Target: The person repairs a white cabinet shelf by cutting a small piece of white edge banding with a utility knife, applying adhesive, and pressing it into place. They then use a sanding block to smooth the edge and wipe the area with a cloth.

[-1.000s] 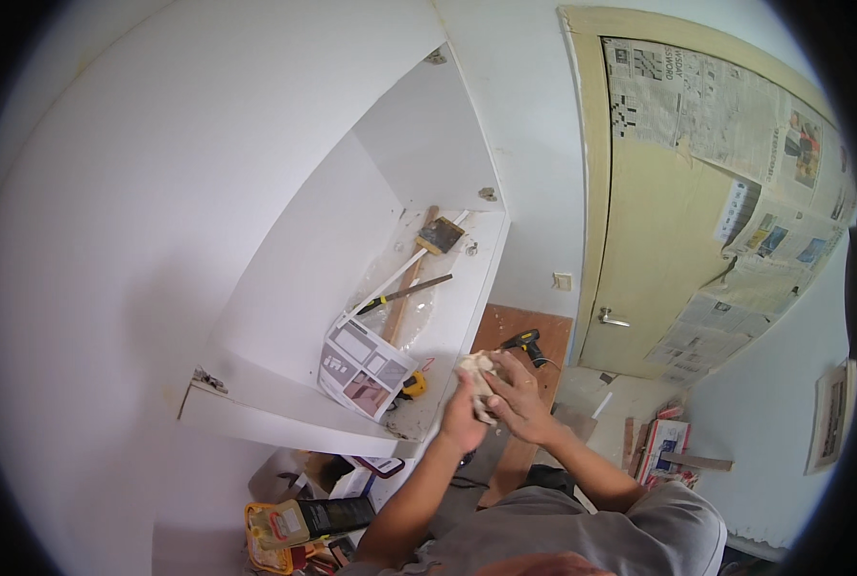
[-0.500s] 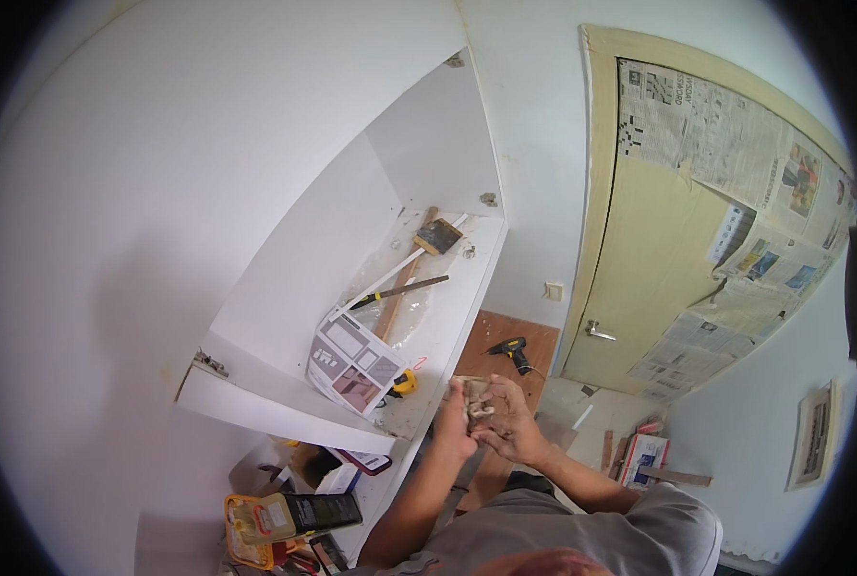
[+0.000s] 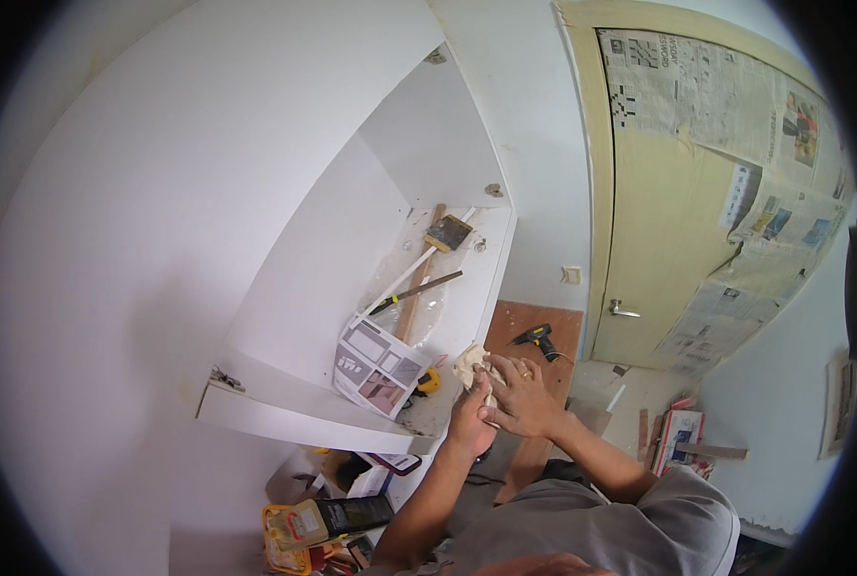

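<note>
Both pinching a crumpled beige cloth [image 3: 470,365] at the white cabinet's [image 3: 284,288] front edge: left hand [image 3: 470,420] beneath, right hand [image 3: 522,398] folded over it. Beyond, on the cabinet panel, a leaflet [image 3: 378,368], a yellow tape measure [image 3: 429,382], a hammer [image 3: 435,252].

A room in a home under renovation or fit-out was observed. A door [image 3: 683,240] was found masked with taped newspaper sheets [image 3: 736,125], and a bare white cabinet [image 3: 255,240] was seen strewn with a brush [image 3: 447,233], a saw [image 3: 414,291] and a tape measure [image 3: 429,382]. A cordless drill [image 3: 536,339] and offcuts of wood [image 3: 707,449] were noted on the floor.
</note>
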`<action>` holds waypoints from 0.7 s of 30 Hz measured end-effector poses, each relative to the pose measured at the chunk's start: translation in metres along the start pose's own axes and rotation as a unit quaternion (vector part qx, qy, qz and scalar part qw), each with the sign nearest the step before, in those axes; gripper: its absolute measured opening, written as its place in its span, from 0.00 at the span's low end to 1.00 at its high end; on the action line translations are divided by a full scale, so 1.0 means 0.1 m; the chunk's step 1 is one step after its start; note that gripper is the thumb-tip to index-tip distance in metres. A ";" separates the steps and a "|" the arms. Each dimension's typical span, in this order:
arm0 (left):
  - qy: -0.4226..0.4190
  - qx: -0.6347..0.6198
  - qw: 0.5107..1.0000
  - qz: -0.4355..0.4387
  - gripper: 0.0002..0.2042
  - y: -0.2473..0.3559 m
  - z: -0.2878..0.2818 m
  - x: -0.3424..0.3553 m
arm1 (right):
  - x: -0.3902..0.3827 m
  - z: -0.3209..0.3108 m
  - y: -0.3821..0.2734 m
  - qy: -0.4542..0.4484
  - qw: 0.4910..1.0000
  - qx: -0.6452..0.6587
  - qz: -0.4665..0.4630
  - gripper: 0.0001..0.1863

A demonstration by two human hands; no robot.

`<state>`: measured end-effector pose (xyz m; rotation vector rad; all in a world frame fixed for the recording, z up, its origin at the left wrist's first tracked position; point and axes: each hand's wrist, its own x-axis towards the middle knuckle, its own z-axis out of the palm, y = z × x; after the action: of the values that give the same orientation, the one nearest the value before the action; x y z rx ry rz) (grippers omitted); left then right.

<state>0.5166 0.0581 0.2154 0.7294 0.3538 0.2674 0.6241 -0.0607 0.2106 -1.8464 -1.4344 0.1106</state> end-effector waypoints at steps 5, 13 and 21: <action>0.015 -0.043 0.999 -0.011 0.24 -0.08 -0.08 0.14 | 0.03 0.01 0.06 0.054 0.996 0.026 -0.063 0.21; 0.054 0.027 0.998 -0.017 0.27 -0.09 -0.12 0.27 | -0.06 0.32 0.08 0.257 0.952 0.155 -0.051 0.15; -0.003 -0.067 0.997 -0.042 0.31 0.08 0.30 0.08 | 0.01 0.05 0.02 0.199 0.960 0.194 0.040 0.24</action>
<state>0.5346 0.0488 0.2397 0.5825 0.3571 0.2064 0.6239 -0.0577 0.2062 -1.4980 -0.9781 0.0521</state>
